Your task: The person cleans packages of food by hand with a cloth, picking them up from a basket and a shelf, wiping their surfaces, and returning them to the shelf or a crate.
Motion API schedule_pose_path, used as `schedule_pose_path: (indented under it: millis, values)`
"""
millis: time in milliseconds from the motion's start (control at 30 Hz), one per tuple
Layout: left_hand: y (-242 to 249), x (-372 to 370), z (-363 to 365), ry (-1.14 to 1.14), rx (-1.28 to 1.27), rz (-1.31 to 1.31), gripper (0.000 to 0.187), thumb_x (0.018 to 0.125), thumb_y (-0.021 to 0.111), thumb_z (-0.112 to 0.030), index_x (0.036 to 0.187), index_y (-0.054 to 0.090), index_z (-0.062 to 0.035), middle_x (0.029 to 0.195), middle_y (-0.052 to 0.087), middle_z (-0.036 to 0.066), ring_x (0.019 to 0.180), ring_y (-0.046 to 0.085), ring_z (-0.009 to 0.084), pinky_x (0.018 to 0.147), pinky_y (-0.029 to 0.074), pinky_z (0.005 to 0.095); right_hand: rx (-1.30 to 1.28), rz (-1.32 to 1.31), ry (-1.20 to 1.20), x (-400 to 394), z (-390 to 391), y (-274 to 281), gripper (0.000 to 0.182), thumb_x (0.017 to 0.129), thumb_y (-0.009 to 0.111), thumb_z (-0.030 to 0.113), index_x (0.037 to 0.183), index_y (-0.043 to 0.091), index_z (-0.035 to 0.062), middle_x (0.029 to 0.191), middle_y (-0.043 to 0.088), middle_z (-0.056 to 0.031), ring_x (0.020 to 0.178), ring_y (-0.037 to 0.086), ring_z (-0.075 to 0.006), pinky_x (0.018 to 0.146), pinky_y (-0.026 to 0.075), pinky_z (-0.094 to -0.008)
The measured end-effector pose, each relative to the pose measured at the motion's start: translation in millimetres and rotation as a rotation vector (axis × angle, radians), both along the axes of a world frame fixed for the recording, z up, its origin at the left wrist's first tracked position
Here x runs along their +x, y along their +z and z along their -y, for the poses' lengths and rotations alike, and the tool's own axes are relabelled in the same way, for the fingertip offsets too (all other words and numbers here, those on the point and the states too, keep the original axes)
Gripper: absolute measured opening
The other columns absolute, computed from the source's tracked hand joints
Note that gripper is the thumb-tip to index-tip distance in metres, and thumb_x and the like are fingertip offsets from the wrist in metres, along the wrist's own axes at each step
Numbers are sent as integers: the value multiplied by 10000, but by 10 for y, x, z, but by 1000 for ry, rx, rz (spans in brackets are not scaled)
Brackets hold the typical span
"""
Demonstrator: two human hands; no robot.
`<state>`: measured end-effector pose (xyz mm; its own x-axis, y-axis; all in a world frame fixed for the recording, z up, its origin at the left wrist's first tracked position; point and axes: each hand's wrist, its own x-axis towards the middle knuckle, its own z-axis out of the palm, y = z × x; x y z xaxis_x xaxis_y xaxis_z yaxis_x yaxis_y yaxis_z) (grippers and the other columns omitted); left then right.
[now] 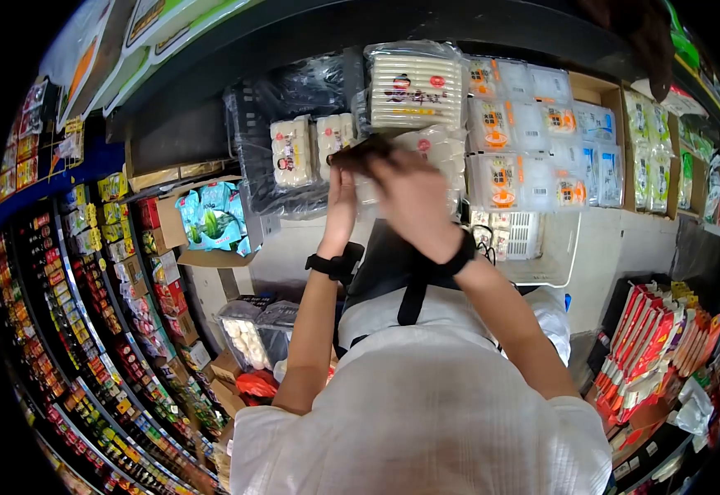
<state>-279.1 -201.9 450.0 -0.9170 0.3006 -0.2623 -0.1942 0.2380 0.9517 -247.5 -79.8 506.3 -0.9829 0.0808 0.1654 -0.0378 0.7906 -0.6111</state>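
Note:
A dark brown, limp piece that looks like a cloth point(364, 155) is between my hands, above the packs in front of me. My left hand point(342, 194) is closed at its left end, fingers pointing up. My right hand point(413, 198) reaches over from the right with its fingers closed on the other end. Under and behind them lie a clear pack of white sticks point(417, 91) and a flatter clear pack point(438, 153), partly covered by the right hand. Left of them, smaller white packs point(292, 153) sit in a plastic-lined dark crate point(248, 177).
Clear packs with orange labels point(496, 124) are stacked to the right, beside a cardboard box point(616, 95). A white basket point(570, 256) stands below them. Green-blue bags point(215, 214) fill a box at left. Shelves of small packets point(87, 322) line the left; red packs point(636, 355) stand at lower right.

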Motion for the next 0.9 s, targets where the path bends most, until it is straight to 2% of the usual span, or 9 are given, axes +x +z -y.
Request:
schedule_pose_path:
  millis: [67,167,200,267,433,567,667,833,900]
  values:
    - [-5,-29,46,73,28,117,385,906,344,-17,1291,337,-12,1279,394,97,1207,340,193,1028,249,296,-10,-24,-5,-21,97,-165,288,649,658,147,931,628,98,831,561,-79,798,578,-261,660,486,-356]
    - [-233,-68,150,6,201,25,391,889,364,10,1279,350,-5,1261,414,94,1196,357,192,1028,250,297,-1,-41,-29,0,-14,-193,290,642,664,151,924,629,96,839,557,-69,819,576,-250,667,486,-358]
    - [-322,-33,142,-60,66,-193,399,885,355,21,1283,350,-3,1244,429,99,1165,382,185,1006,261,282,25,-29,-33,39,-81,-180,288,640,665,151,921,629,95,848,557,-67,829,575,-246,665,486,-361]
    - [15,3,2,-90,3,-205,416,884,344,26,1297,343,-23,1237,433,107,1135,405,183,978,271,266,67,116,-68,94,-331,-84,281,647,665,151,923,629,107,889,584,-85,797,597,-266,674,493,-359]
    - [-148,-11,82,-86,21,-88,424,900,344,4,1318,327,-63,1207,456,135,1108,428,183,947,301,265,116,46,-277,254,-723,-127,231,648,660,160,865,618,93,834,590,-85,755,599,-280,628,495,-372]
    - [193,-96,49,-181,-248,-342,396,831,448,-10,1224,474,-49,1243,456,196,1190,404,340,995,312,349,145,121,-428,475,-1035,-108,278,646,656,165,908,635,75,854,601,-93,753,600,-287,637,492,-382]
    - [303,-191,-12,-330,-313,-517,396,805,458,4,1196,502,-48,1265,436,183,1206,385,343,1011,297,365,68,137,-530,701,-1182,-201,261,656,621,154,902,633,66,814,596,-104,730,589,-315,643,478,-393]
    - [392,-192,-266,-576,-573,-643,893,589,768,-295,1339,318,-114,1290,401,150,1250,320,315,1063,181,433,-159,71,-624,931,-1223,-270,255,678,613,134,912,635,37,795,608,-148,719,590,-332,648,469,-365]
    - [421,-201,-342,-600,-614,-653,893,577,772,-297,1331,331,-111,1262,416,146,1221,344,316,1054,196,438,-168,72,-645,1001,-1213,-269,262,676,614,119,921,635,30,798,613,-152,723,595,-327,655,470,-359]
